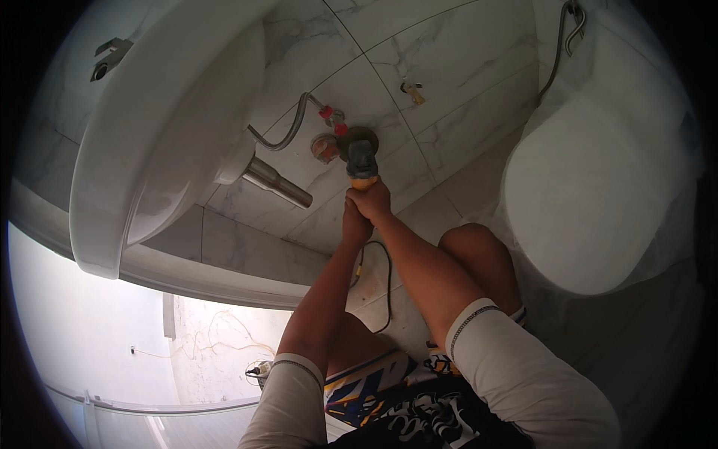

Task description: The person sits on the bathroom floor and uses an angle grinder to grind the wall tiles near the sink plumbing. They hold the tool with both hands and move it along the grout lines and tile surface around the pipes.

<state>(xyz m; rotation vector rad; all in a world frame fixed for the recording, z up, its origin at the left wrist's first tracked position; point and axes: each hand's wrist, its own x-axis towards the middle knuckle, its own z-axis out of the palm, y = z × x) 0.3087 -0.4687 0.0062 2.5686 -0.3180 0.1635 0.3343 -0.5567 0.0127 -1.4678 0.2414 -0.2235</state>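
Observation:
Both hands grip a yellow and black angle grinder, my right hand above and my left hand just below it. The grinder's dark disc is at the marbled wall tiles, beside a round red-and-grey fitting; whether it touches them I cannot tell. Just above are a valve with red pieces and a braided hose running toward the basin. A chrome drain pipe angles down beside the grinder.
A white basin overhangs on the left; a plastic-covered toilet stands on the right. A brass fitting protrudes from the wall. A black cord lies below my arms. A raised sill borders a brighter area with loose wires.

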